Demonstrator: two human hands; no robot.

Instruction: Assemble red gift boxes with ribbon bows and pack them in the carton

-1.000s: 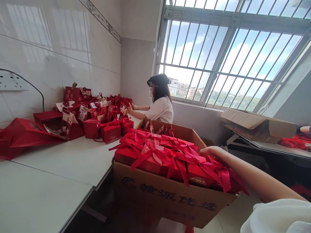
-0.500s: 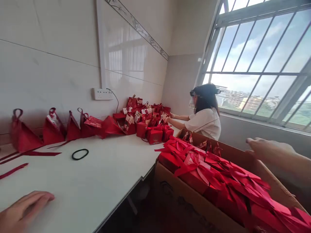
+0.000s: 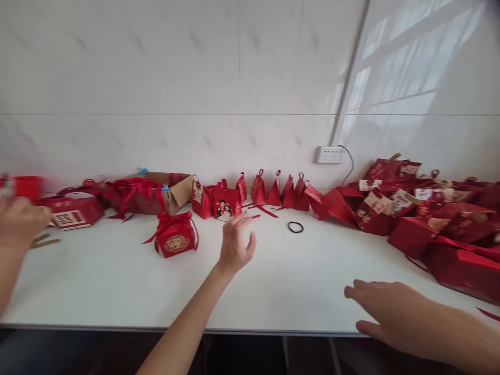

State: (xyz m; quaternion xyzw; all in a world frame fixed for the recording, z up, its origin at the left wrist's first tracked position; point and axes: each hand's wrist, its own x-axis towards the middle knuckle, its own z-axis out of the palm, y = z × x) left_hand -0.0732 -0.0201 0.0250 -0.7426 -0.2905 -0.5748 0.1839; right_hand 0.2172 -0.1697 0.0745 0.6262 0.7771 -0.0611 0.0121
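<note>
My left hand is over the middle of the white table, its thumb apart from the fingers and nothing in it. Just beyond it stands a red gift box with a couple's photo. To its left sits a red gift box with a ribbon bow and gold emblem. At the right, by the front edge, my right hand stretches out with thumb and fingers apart, also holding nothing. A black ring-shaped band lies on the table between and beyond the hands.
Another person's hand shows blurred at the far left. Behind the bow box is a cardboard box with red ribbons. Small peaked red boxes line the wall. More red boxes are heaped at right, near a power strip.
My view has swung left, from the window and the carton of ribboned red boxes to the table and wall. Both my hands are now over the table, empty.
</note>
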